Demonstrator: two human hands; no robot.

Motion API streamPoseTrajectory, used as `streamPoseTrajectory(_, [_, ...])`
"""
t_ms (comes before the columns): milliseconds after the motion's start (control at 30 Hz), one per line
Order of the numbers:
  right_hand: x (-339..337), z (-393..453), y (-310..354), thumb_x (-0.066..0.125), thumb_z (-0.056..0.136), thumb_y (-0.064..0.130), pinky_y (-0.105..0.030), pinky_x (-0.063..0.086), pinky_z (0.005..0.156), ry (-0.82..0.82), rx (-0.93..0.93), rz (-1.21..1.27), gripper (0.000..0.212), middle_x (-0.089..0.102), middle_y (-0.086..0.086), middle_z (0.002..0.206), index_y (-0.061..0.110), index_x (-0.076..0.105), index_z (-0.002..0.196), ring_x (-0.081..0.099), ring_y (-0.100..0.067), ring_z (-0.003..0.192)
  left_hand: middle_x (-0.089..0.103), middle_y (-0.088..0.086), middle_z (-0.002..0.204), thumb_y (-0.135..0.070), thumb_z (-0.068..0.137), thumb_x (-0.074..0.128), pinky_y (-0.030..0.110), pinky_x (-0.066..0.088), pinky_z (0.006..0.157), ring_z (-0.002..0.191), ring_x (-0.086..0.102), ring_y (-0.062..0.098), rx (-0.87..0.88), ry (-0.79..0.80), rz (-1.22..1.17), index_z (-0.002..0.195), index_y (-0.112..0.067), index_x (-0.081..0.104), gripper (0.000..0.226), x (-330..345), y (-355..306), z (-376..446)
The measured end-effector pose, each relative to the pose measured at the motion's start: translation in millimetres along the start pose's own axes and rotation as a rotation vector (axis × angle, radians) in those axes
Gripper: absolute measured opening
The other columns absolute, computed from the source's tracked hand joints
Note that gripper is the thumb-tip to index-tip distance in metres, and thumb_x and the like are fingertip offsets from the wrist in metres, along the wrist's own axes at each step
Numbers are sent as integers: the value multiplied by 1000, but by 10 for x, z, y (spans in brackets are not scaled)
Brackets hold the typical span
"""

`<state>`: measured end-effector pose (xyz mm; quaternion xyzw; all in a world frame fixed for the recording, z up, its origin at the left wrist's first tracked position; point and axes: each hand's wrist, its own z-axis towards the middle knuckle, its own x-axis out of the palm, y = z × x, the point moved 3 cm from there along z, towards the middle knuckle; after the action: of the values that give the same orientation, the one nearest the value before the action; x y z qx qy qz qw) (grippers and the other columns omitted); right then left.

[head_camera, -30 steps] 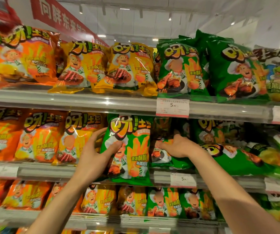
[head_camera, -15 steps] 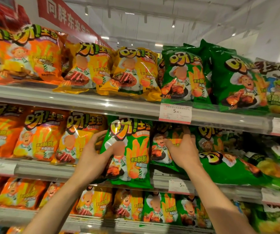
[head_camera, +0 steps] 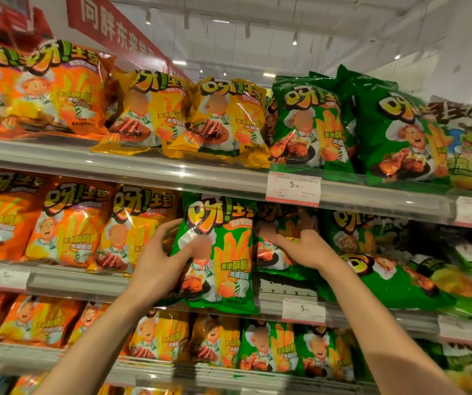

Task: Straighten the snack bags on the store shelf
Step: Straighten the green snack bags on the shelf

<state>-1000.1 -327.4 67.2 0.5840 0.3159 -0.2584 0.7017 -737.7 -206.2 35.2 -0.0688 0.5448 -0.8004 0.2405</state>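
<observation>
Hands on the green bags

The left hand (head_camera: 162,259) gripped a green snack bag (head_camera: 220,252) upright on the middle shelf (head_camera: 66,282). At its 3 o'clock, the right hand (head_camera: 304,248) pinched the neighbouring green bag (head_camera: 274,252), fingers curled on its front

On the middle shelf I see packed orange and yellow crinkly snack bags (head_camera: 69,223) to the left and slumped green bags (head_camera: 394,283) to the right. The upright green foil bag (head_camera: 223,252) fills the front. The grey metal upper shelf rail (head_camera: 172,178) sits just above it, leaving a dark gap (head_camera: 280,218) beside that bag.
</observation>
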Motion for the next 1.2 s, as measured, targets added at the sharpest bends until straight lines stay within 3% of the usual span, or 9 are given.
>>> streamPoseTrajectory(133, [-28, -72, -5, 74, 82, 53, -20, 42, 61, 52, 8, 110, 69, 62, -5, 97, 4, 53, 124, 54, -10, 79, 56, -23, 118, -41, 84, 74, 20, 48, 81, 109, 57, -1, 1, 8, -7, 134, -35, 49, 56, 26, -11, -9])
streamPoseTrajectory(267, [-47, -96, 15, 74, 86, 42, -37, 52, 86, -142, -106, 116, 49, 62, -9, 109, 14, 47, 115, 59, -25, 97, 56, -20, 118, -37, 86, 73, 16, 47, 74, 107, 57, -2, -7, 13, -14, 134, -34, 48, 55, 51, -3, -17])
streamPoseTrajectory(467, [-27, -53, -24, 71, 89, 25, -39, 51, 89, -228, -218, 80, 35, 60, -6, 103, 17, 47, 113, 58, -27, 99, 56, -16, 121, -39, 85, 73, 15, 49, 71, 104, 59, -1, -13, 23, -16, 132, -37, 47, 53, 75, 3, -14])
streamPoseTrajectory(567, [20, 29, -125, 65, 95, 32, -36, 50, 79, -98, -105, -4, 23, 58, -6, 83, 12, 55, 89, 59, -27, 86, 57, -19, 117, -38, 85, 73, 14, 52, 66, 97, 63, -3, -24, 33, -41, 130, -37, 47, 52, 85, -16, -28])
streamPoseTrajectory(667, [18, 79, -110, 52, 97, 52, -43, 50, 90, -9, -34, -358, 49, 60, -9, 86, 6, 57, 83, 60, -32, 93, 58, -22, 110, -33, 85, 74, 11, 53, 60, 85, 66, -13, -25, 32, -54, 130, -33, 47, 53, 96, -34, -45])
streamPoseTrajectory(833, [-14, 33, -35, 33, 93, 72, -46, 47, 95, 25, -11, -640, 60, 57, -6, 88, 19, 48, 69, 61, -32, 101, 57, -25, 114, -41, 80, 74, 20, 51, 77, 102, 61, -3, -14, 33, -48, 130, -35, 48, 56, 110, -41, -64])
streamPoseTrajectory(900, [-58, -9, -58, 32, 92, 75, -48, 46, 96, 23, -39, -609, 66, 62, -11, 96, 15, 55, 78, 59, -35, 107, 59, -22, 117, -46, 76, 74, 25, 53, 82, 105, 61, 0, -12, 44, -43, 131, -36, 49, 61, 131, -19, -76])
streamPoseTrajectory(1033, [-310, -107, -201, 41, 98, 60, -43, 43, 105, -86, -179, -482, 66, 55, -17, 139, 11, 46, 141, 49, -35, 129, 64, -15, 117, -42, 76, 75, 18, 55, 73, 104, 66, 5, -13, 54, -60, 131, -34, 50, 61, 235, -3, -111])
streamPoseTrajectory(1200, [-843, -250, -620, 54, 100, 25, -23, 35, 106, 127, -70, -276, 57, 40, -7, 156, 19, 34, 153, 43, -22, 138, 63, -9, 125, -46, 77, 76, 40, 54, 96, 113, 63, 12, -8, 63, -26, 134, -34, 50, 64, 384, 4, -140])
